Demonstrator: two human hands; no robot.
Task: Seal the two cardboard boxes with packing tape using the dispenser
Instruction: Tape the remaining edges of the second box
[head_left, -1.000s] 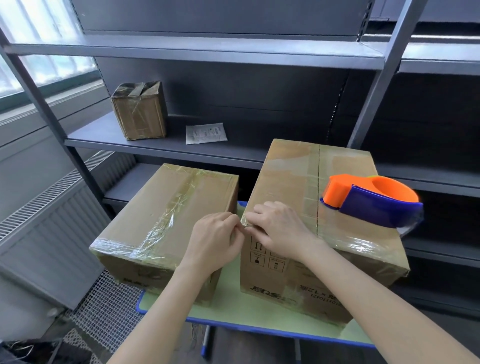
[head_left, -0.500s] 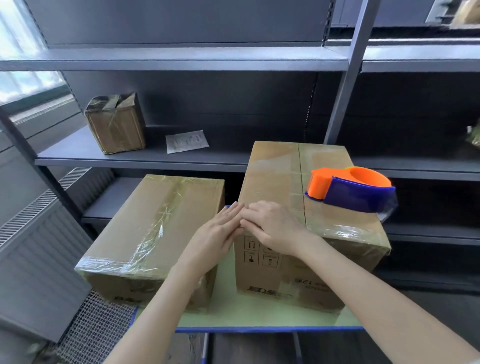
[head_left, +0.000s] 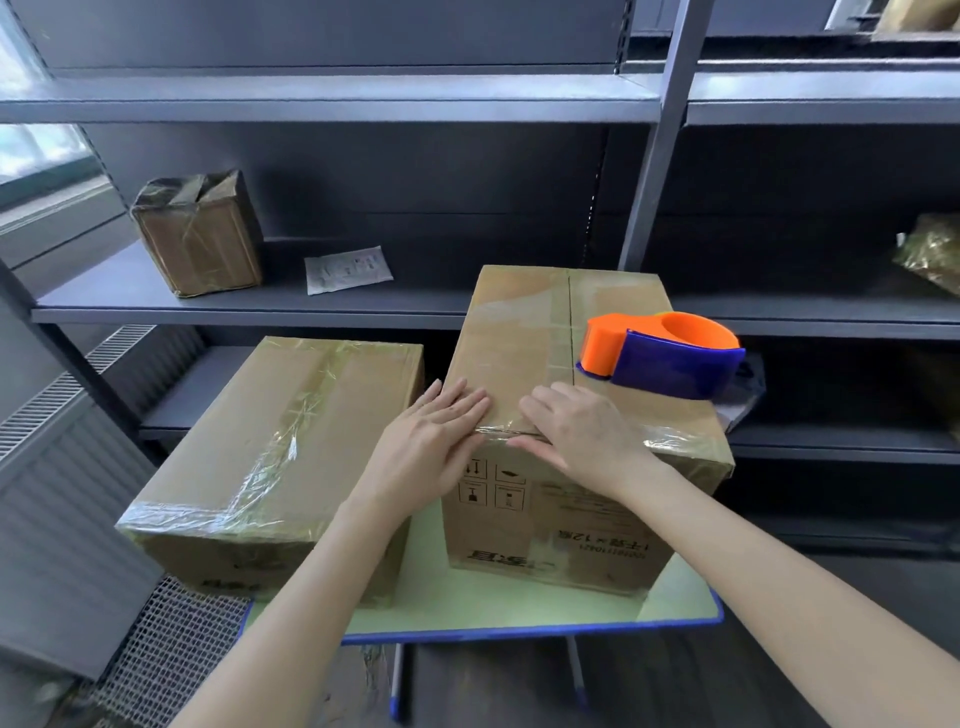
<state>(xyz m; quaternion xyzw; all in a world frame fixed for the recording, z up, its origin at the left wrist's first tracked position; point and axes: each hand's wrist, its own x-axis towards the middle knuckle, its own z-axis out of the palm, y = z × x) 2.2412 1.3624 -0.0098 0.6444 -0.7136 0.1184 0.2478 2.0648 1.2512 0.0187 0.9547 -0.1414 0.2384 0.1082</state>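
Both hands are spreading apart now: half a second ago they were bunched together at the near left corner of the taller box (head_left: 519, 338). Now the left hand (head_left: 431, 441) is lying flat over that corner. The right hand (head_left: 582, 436) is pressing further right along the near top edge, on the clear tape (head_left: 675, 441) that is wrapping over it. Neither grip is closing on anything; the fingers of both are lying nearly straight on the cardboard. The orange and blue dispenser (head_left: 670, 358) is sitting on the far right of that box's top, with neither hand touching it. The lower box (head_left: 291, 415), streaked with tape, is standing just to the left, and both boxes are resting on the pale green bench (head_left: 498, 608). Behind them, a small taped box (head_left: 200, 236) and a paper slip (head_left: 347, 269) are lying on the grey shelf (head_left: 130, 296).
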